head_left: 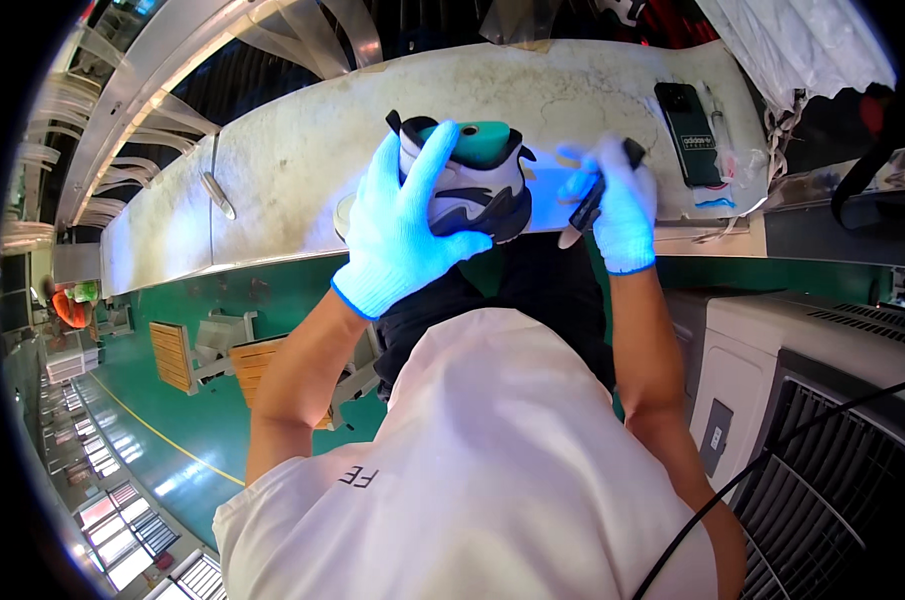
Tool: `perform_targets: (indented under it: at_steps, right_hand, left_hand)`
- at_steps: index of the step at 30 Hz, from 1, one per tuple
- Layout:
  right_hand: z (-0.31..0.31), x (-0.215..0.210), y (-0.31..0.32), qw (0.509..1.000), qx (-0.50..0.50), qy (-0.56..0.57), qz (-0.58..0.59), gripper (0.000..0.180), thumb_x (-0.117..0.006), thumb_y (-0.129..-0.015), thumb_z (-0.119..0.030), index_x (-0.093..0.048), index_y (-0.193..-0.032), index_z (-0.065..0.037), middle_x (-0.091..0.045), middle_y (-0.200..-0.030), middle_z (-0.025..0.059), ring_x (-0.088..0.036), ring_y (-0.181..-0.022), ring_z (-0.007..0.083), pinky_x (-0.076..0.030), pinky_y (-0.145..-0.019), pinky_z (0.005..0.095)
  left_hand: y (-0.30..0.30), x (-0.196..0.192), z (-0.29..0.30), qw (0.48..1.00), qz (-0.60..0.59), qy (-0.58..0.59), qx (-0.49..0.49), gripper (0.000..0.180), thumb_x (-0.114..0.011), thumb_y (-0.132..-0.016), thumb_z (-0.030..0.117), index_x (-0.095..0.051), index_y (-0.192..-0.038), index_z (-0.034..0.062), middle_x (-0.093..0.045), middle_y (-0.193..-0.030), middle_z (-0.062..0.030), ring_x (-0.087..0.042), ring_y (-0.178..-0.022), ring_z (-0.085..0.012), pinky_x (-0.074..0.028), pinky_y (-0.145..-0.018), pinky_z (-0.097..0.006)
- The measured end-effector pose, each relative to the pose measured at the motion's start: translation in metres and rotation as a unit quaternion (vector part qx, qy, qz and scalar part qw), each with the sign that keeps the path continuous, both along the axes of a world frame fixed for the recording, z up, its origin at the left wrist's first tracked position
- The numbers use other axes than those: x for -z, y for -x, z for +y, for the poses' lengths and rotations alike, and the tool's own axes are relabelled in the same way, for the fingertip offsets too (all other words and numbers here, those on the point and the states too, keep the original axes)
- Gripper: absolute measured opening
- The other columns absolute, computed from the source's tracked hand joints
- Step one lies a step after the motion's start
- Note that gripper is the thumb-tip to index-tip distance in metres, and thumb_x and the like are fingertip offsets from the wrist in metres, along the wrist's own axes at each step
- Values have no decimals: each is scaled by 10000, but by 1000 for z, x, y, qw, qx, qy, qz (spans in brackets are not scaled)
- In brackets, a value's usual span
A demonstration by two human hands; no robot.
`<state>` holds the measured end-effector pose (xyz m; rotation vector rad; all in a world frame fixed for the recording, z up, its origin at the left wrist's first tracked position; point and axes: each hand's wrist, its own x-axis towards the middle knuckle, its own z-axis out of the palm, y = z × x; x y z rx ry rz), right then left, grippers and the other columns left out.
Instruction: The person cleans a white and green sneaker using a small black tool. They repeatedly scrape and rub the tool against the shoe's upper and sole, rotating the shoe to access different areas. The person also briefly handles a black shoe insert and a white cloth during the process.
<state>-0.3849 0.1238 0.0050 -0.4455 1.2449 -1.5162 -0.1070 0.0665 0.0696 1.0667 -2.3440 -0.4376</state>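
Note:
A grey, white and black sneaker (479, 206) with a green insert at its opening is held at the bench's near edge. My gloved left hand (397, 225) grips its left side, fingers up along the collar and thumb across the near side. To the right of the shoe, my gloved right hand (624, 220) is closed around a slim black handheld tool (586, 206). Motion blurs its fingers, and the tool's exact kind does not show. Blue light falls on the gloves and on the bench between the hands.
The pale worn bench (302, 150) curves across the front. A dark green phone (684, 133) and a white pen-like item (719, 132) lie at its right. At the left rests a small silver tool (217, 195). A grey machine (772, 340) stands right of me, with a black cable (762, 455) nearby.

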Motion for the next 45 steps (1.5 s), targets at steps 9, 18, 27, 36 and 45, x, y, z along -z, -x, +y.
perform_targets:
  at_steps: [9,18,27,36,45]
  right_hand:
    - [-29,6,-74,957,128,72,-251,471,-686,-1135,-347,-565,-783,-58,-739,-1269,305,-724,-1155,401,-551,-1123,566]
    - [-30,-4,-81,983,146,-91,-64,310,-725,-1087,-308,-620,-898,-87,-632,-859,28,-642,-793,165,-540,-731,346]
    - [-34,-15,-56,972,117,-48,-199,429,-721,-1102,-476,-556,-886,-144,-539,-783,-3,-568,-731,154,-501,-718,331]
    - [-40,4,-40,942,142,-26,-303,478,-712,-1103,-523,-510,-858,-166,-409,-651,-18,-454,-559,154,-410,-523,351]
    - [-46,-5,-45,959,138,-47,-241,503,-703,-1104,-507,-475,-803,-174,-384,-641,-21,-413,-534,151,-384,-514,343]
  left_hand:
    - [4,-2,-4,999,-7,35,-11,1275,-1089,-568,310,-494,-1688,182,-603,-1412,-185,-707,-1207,-418,-635,-968,-500]
    - [15,6,-5,999,-5,15,-35,1145,-1065,-567,322,-579,-1588,139,-639,-1353,-191,-704,-1133,-369,-626,-905,-476]
    - [13,7,-12,999,-19,46,-12,1230,-1092,-545,322,-530,-1620,114,-654,-1292,-199,-690,-1092,-403,-613,-878,-490]
    - [23,-1,-15,999,-21,27,-16,1248,-1102,-539,292,-508,-1614,68,-616,-1299,-204,-719,-1118,-416,-637,-908,-497]
    - [23,-3,-18,1000,-25,3,-4,1250,-1108,-573,325,-489,-1625,55,-605,-1364,-235,-719,-1153,-421,-632,-929,-492]
